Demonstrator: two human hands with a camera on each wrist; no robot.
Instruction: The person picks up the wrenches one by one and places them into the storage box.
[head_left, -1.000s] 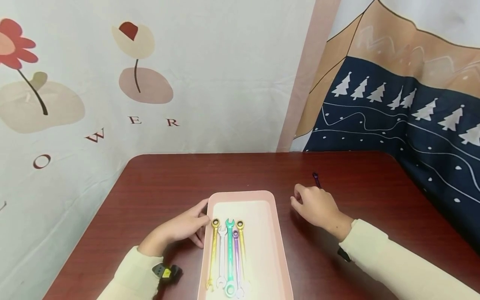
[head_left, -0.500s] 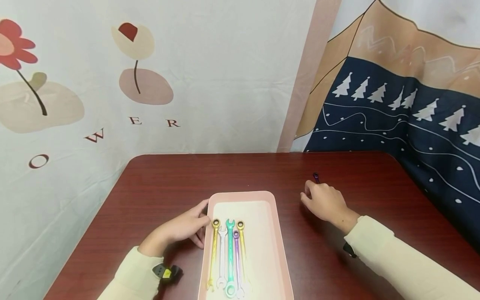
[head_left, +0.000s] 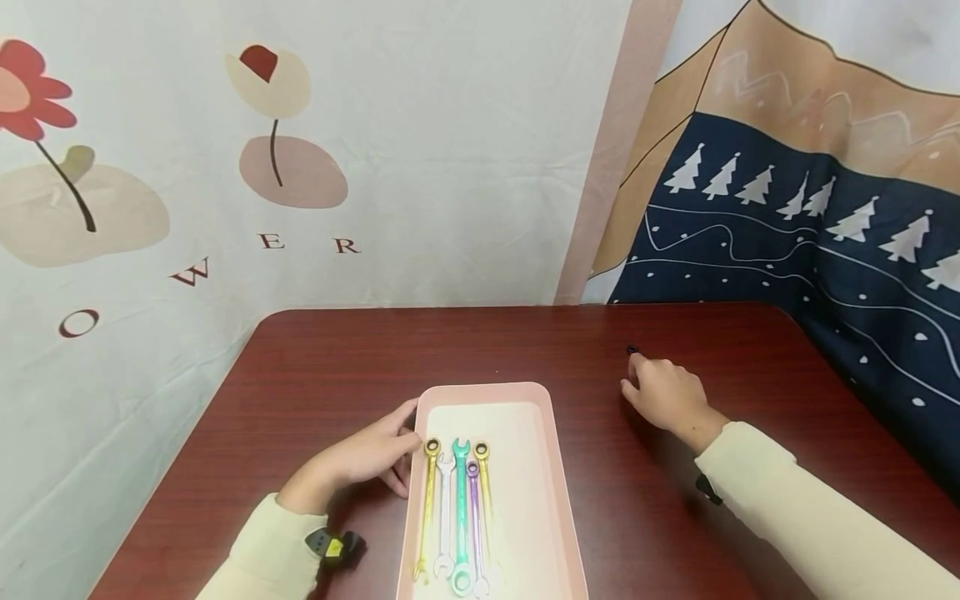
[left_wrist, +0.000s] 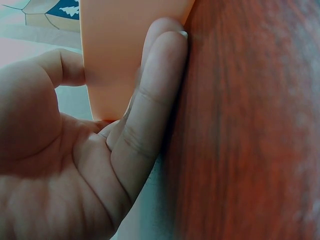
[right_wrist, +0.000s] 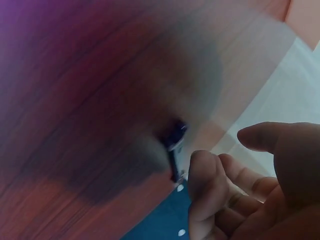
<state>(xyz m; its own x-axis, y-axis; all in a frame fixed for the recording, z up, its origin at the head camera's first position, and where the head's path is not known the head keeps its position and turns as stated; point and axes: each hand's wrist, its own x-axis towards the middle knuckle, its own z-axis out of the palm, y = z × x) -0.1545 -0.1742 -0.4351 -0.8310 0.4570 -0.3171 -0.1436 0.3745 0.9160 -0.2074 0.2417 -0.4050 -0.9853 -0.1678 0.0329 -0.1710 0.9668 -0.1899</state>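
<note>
Now, starting far left: bracing the pink tray [head_left: 487,389] with the left hand [head_left: 367,458], fingers laid straight along its outer wall and thumb up by the rim. Confirmed from the left wrist view, left hand [left_wrist: 75,165] flat against the tray [left_wrist: 130,50], nothing clenched, just pressing.

Moving inside the tray: five wrenches lined up side by side, handles running front to back. Counting across: yellow wrench [head_left: 427,500], white wrench [head_left: 444,517], green wrench [head_left: 460,517], purple wrench [head_left: 474,517], second yellow wrench [head_left: 486,492]. Plenty of bare tray floor to their right.

Crossing the dark red table [head_left: 450,342] to the right: reaching with the right hand [head_left: 667,398] onto a dark wrench [head_left: 632,350], lying flat on the wood, well apart from the tray. Only its far tip peeking out past the fingertips. Seen from the right wrist, dark wrench [right_wrist: 175,145] right at the curled fingers, yet blurred. Touching, by the look of it; pinched or merely touched, cannot tell.

Judging by the layout: five sorted, one out on the table, not lifted. Looks like the closing stretch.
</note>
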